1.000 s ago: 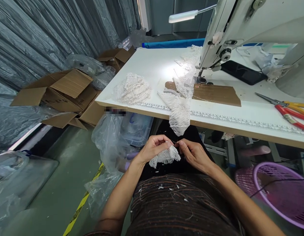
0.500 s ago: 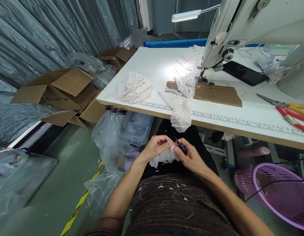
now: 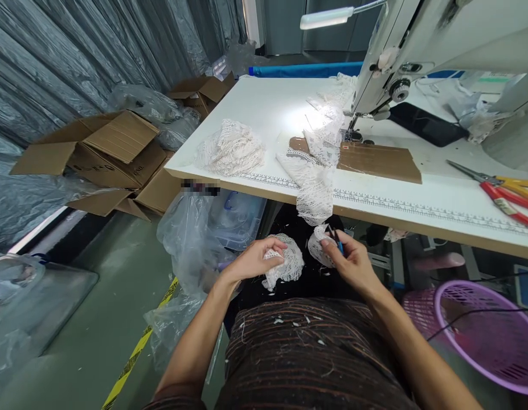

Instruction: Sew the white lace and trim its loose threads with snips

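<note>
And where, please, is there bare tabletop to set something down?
The widest bare patch is the white tabletop between the lace pile and the blue roll. A narrower one separates the brown cardboard from the red-handled tool. Around the presser foot, lace strip and cardboard crowd together.

On your white tabletop (image 3: 272,94), a lace pile (image 3: 236,149) sits by the near left corner. A lace strip (image 3: 314,193) crosses brown cardboard (image 3: 379,162) and overhangs your near edge; a red-handled tool (image 3: 492,192) lies further right.
</note>
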Motion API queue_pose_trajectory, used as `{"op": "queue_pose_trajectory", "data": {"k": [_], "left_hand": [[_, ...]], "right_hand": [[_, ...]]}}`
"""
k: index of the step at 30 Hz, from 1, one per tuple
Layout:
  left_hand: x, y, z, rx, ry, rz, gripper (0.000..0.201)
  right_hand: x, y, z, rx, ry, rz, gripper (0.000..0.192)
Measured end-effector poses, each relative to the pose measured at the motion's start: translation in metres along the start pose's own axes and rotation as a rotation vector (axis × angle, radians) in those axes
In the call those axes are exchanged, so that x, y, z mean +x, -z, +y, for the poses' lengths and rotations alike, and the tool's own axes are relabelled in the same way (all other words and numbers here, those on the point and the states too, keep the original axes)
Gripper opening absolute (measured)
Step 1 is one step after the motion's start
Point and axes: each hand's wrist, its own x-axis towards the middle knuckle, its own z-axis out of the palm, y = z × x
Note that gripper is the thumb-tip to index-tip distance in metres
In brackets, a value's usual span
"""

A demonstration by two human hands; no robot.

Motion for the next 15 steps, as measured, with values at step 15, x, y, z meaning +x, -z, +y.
{"op": "queue_pose_trajectory", "data": {"k": [15], "left_hand": [[-0.01,-0.005,-0.004,-0.41,0.002,-0.009,0.057]], "right_hand": [[-0.011,-0.065,0.001,0.453,-0.255,-0.308,0.043]]}}
